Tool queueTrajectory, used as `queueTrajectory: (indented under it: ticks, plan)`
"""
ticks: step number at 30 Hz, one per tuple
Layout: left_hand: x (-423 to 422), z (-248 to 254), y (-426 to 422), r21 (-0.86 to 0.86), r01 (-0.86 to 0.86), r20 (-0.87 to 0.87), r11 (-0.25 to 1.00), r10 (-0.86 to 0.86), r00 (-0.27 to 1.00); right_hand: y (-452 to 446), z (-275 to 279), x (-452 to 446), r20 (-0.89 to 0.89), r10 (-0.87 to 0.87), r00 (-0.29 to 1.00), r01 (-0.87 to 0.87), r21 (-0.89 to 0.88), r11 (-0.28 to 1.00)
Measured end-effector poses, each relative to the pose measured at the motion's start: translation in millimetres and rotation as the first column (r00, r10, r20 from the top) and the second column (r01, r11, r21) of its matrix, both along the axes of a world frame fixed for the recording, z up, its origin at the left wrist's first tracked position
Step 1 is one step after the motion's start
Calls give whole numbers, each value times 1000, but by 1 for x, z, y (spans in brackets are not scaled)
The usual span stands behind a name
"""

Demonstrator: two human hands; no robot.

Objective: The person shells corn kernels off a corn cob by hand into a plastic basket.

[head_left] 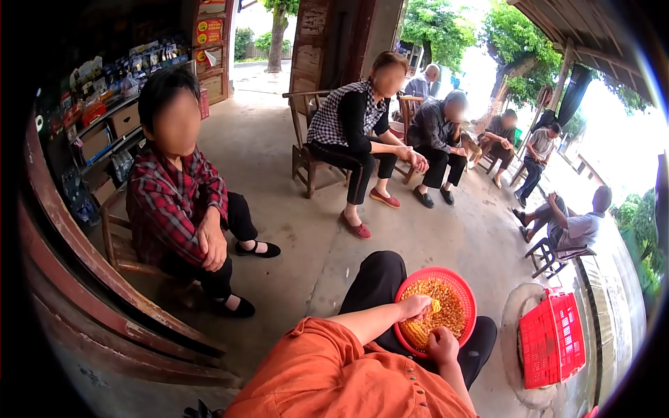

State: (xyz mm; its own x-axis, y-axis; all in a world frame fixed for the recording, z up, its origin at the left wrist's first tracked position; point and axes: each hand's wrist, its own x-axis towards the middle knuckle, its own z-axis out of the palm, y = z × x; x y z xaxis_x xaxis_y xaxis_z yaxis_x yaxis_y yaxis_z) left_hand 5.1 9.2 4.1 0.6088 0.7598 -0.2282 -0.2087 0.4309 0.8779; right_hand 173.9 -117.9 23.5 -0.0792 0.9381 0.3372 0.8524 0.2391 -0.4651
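The left forearm extends across the lap into the red plastic basket (474, 304), which rests on the person's thighs. The left hand (416, 307) is nearly closed, its fingertips pinching a yellow corn piece (435, 306) above loose corn kernels (451, 301). The right forearm angles in over the near rim; the right hand (443, 345) is curled into a loose fist. From where I stand, I cannot tell whether it grips anything.
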Motion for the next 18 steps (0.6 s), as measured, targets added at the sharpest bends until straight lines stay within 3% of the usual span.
queueTrajectory:
  ticks: [11, 18]
  plan:
    - [-3, 0, -1, -37, -9, -2, 999, 8, 1000, 0, -3, 0, 21, 6, 1000, -6, 28, 1000]
    - [1, -8, 0, 65, -15, -20, 998, 16, 1000, -1, -3, 0, 13, 24, 1000, -24, 21, 999]
